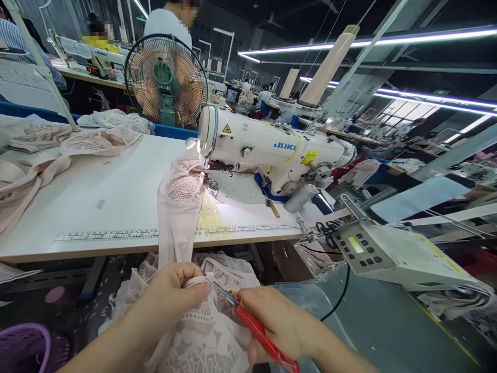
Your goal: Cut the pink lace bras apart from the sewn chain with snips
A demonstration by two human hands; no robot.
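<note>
Nearest, draping a pale lace garment (205, 339) beneath the left hand (176, 287), in front of and below the sewing machine (248, 137). Pinching its edge between thumb and curled fingers; wrapping the right hand (275, 313) around red-handled scissors (258, 329), with blades (221, 291) near that edge; cannot tell their spread. Showing floral openwork and loose folds in the garment.

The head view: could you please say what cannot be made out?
Head view:
- Red-handled scissors: partly hidden by the right hand.
- Pinched fabric: partly covered by the left hand.
- Purple basket: cut off by the left and bottom edges.
- Control-box display: too small to read.
</note>
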